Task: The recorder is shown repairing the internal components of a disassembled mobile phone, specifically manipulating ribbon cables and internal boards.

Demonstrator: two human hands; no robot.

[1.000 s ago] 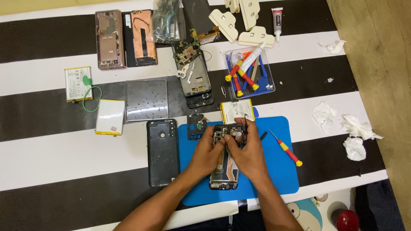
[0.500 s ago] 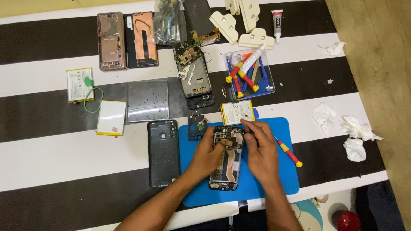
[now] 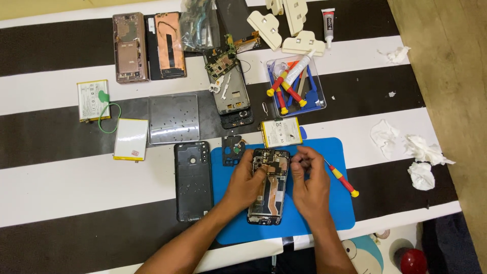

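Overhead view. An opened phone (image 3: 269,185), its back removed and circuitry exposed, lies lengthwise on a blue mat (image 3: 335,213) atop the striped desk (image 3: 61,177). The left hand (image 3: 244,180) comes in from below, forearm angled up and to the right, fingers curled against the phone's left edge, its grip bracing the body. The right hand (image 3: 309,180) rests just beside the phone's right edge, fingertips drawn together near the upper corner; whether that grip pinches anything cannot be told. A black back cover (image 3: 193,180) lies left of the mat, a red-and-yellow screwdriver (image 3: 343,179) to the right.
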